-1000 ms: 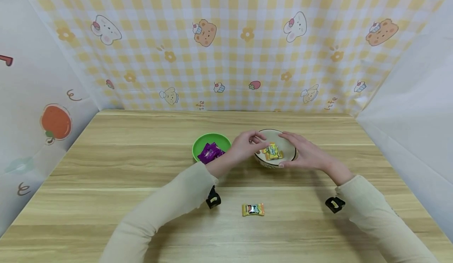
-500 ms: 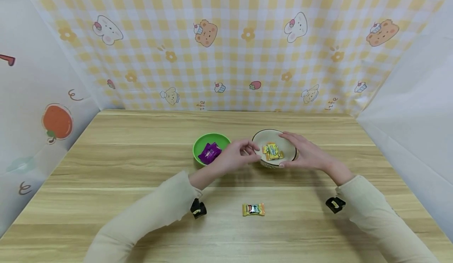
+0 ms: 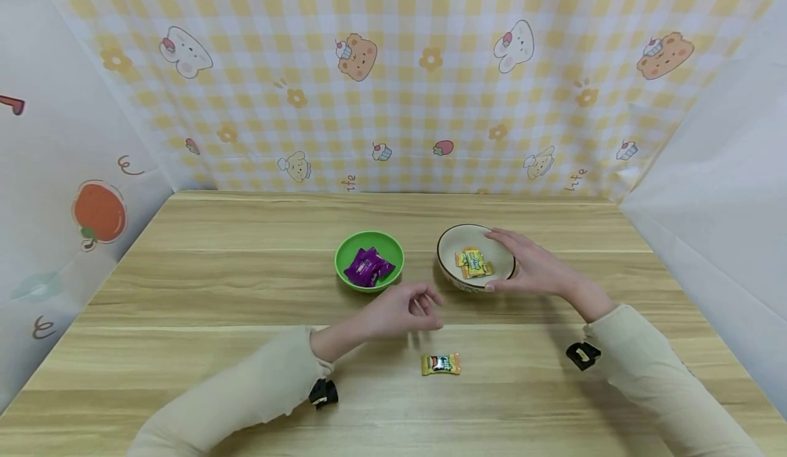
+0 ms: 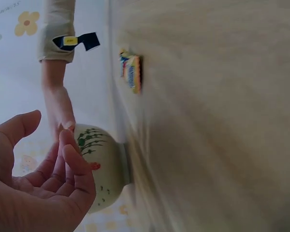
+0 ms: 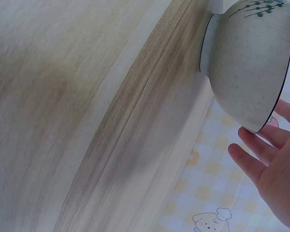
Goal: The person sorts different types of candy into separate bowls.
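Note:
My left hand (image 3: 402,310) hovers over the table with loosely bent fingers, near a yellow wrapped candy (image 3: 440,364). Nothing sits between its thumb and fingers in the left wrist view, where the same candy (image 4: 130,71) lies beyond. At the back right, my right hand (image 3: 535,266) holds the cream bowl (image 3: 451,238) by its right side, thumb at the front rim and fingers at the back. Several yellow candies (image 3: 473,264) lie inside that bowl. In the right wrist view, fingertips touch the dark rim of the speckled bowl (image 5: 251,63).
A green bowl (image 3: 393,242) with purple wrapped candies (image 3: 367,267) stands left of the cream bowl. Both bowls rest on a wooden table (image 3: 246,252). Behind its far edge hangs a yellow checked cloth (image 3: 393,108), with white sheeting at the sides.
My left hand has drawn back from above the cream bowl, toward the front and left, to near the loose yellow candy. The right hand stays at the cream bowl.

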The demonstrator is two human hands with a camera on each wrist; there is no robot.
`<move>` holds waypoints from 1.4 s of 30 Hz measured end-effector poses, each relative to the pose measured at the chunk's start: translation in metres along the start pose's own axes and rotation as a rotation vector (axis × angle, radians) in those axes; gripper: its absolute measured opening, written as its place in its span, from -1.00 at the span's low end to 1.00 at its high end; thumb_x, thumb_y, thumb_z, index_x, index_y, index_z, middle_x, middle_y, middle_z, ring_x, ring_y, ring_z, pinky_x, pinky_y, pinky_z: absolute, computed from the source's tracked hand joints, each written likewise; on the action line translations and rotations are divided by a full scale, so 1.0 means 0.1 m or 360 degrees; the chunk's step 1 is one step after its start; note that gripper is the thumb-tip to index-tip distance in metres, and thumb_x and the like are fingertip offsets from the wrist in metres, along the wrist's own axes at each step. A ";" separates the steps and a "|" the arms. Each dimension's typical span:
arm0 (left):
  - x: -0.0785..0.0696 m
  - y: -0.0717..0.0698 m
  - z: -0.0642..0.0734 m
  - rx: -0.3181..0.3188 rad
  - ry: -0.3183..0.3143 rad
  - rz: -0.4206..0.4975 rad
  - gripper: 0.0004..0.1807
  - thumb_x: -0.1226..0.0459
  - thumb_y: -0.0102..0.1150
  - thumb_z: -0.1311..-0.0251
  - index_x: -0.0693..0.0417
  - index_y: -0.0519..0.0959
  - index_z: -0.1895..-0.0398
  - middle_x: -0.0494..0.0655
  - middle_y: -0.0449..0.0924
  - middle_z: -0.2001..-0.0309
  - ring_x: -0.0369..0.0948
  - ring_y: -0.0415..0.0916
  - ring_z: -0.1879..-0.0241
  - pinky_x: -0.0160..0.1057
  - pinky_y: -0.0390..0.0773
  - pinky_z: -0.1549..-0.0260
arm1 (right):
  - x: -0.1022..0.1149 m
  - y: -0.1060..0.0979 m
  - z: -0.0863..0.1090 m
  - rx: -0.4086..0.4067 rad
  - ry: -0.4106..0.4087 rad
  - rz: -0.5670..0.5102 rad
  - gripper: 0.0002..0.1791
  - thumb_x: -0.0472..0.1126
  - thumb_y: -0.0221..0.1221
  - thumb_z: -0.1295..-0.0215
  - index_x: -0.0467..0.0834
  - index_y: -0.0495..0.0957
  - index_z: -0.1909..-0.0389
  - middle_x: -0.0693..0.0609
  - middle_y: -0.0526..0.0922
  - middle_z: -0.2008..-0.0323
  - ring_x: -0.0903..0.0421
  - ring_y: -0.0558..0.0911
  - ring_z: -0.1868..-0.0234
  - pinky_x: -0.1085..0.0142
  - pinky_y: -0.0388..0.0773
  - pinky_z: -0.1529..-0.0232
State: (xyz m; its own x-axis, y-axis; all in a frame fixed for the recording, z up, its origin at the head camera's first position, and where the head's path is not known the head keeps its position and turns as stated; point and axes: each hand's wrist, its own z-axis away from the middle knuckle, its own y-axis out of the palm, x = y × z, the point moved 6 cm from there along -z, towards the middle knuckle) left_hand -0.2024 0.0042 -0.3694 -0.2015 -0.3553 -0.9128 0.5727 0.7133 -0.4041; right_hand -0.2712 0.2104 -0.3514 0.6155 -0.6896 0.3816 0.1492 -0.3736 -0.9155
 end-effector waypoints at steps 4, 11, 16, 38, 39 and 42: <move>0.09 0.10 0.05 0.0087 -0.0024 0.0018 -0.66 0.28 0.27 0.04 0.25 0.47 0.20 -0.17 0.50 0.46 -0.25 0.48 0.47 -0.35 0.48 0.44 | 0.00 0.00 0.00 -0.0001 -0.0004 0.0001 0.02 0.22 0.29 0.18 -0.24 0.13 -0.25 -0.25 0.15 -0.21 -0.18 0.14 -0.20 -0.08 0.17 -0.07; 0.17 0.22 0.08 0.0181 0.0013 -0.0091 -0.71 0.32 0.29 0.07 0.22 0.47 0.26 -0.22 0.50 0.50 -0.33 0.45 0.51 -0.39 0.49 0.52 | 0.01 0.00 0.00 0.0004 -0.0003 0.0003 0.02 0.23 0.29 0.18 -0.22 0.13 -0.25 -0.24 0.15 -0.22 -0.18 0.13 -0.20 -0.08 0.15 -0.08; 0.17 0.27 0.08 0.0184 0.0049 -0.0349 -0.72 0.26 0.34 0.11 0.12 0.49 0.33 -0.31 0.47 0.53 -0.42 0.41 0.53 -0.47 0.44 0.50 | 0.00 0.00 0.00 0.0006 0.0002 0.0002 0.02 0.23 0.29 0.18 -0.23 0.13 -0.25 -0.24 0.14 -0.22 -0.17 0.12 -0.20 -0.08 0.16 -0.08; 0.08 0.47 0.05 0.0269 0.0256 -0.0948 -0.79 0.24 0.36 0.24 -0.01 0.48 0.58 -0.32 0.32 0.62 -0.44 0.24 0.57 -0.54 0.24 0.57 | 0.00 0.00 -0.01 -0.0008 -0.0016 0.0008 0.01 0.22 0.29 0.18 -0.23 0.14 -0.25 -0.26 0.15 -0.21 -0.18 0.13 -0.20 -0.08 0.18 -0.06; 0.08 0.47 0.06 0.0275 0.0256 -0.0956 -0.79 0.24 0.36 0.24 -0.02 0.47 0.58 -0.33 0.31 0.61 -0.44 0.23 0.57 -0.54 0.24 0.56 | 0.00 0.00 -0.01 -0.0005 -0.0016 0.0009 0.01 0.22 0.29 0.18 -0.23 0.14 -0.25 -0.26 0.15 -0.21 -0.18 0.13 -0.20 -0.08 0.18 -0.06; 0.07 0.48 0.06 0.0292 0.0264 -0.0974 -0.78 0.26 0.36 0.25 -0.04 0.45 0.59 -0.33 0.30 0.60 -0.44 0.23 0.55 -0.54 0.23 0.55 | 0.00 0.00 0.00 -0.0003 -0.0019 0.0012 0.01 0.22 0.29 0.18 -0.24 0.14 -0.24 -0.25 0.15 -0.21 -0.18 0.14 -0.20 -0.08 0.18 -0.07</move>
State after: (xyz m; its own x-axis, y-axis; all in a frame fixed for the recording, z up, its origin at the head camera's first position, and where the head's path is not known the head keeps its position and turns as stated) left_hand -0.1717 0.0317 -0.3950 -0.6452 -0.5556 -0.5244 0.4388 0.2923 -0.8497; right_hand -0.2714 0.2100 -0.3515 0.6256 -0.6850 0.3735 0.1433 -0.3697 -0.9180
